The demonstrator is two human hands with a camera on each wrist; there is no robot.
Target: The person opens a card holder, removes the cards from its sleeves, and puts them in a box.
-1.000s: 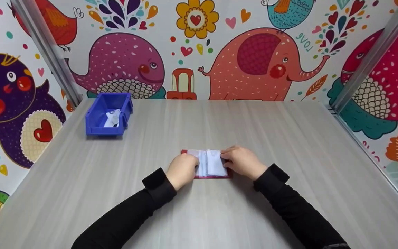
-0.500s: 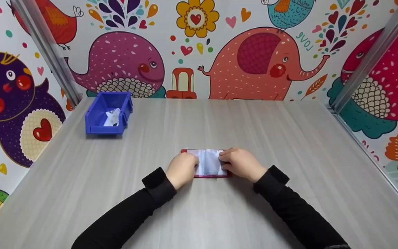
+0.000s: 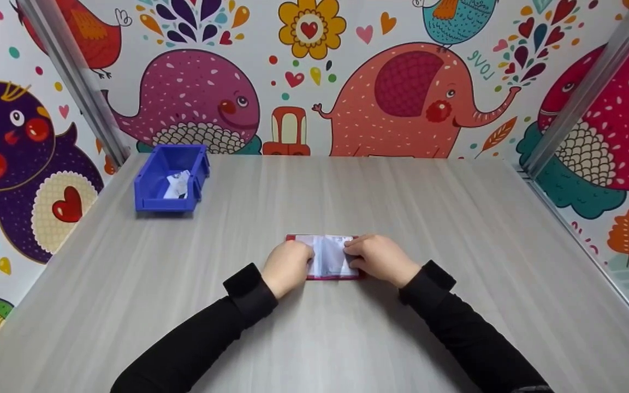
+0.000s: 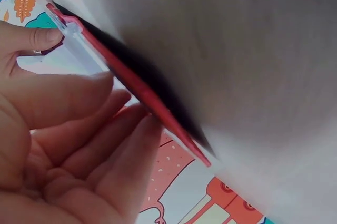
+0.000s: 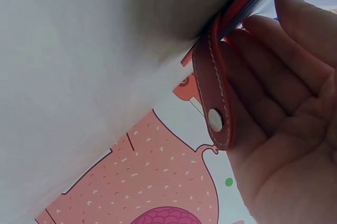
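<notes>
While we are pinching the sides of the open red card holder (image 3: 332, 257) between our left hand (image 3: 287, 266) and right hand (image 3: 383, 260), its strap (image 5: 210, 81) is hanging loose by the right one. Opening seems done; closing seems left to do. The blue bin (image 3: 165, 205) is sitting ahead and left of our grip, but table (image 3: 325, 338) is stretching around, its far edge well ahead.

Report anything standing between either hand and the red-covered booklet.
Nothing visible does: the left hand and right hand both hold the booklet, one at each side. Its strap juts out near the right one, blocking neither.
</notes>
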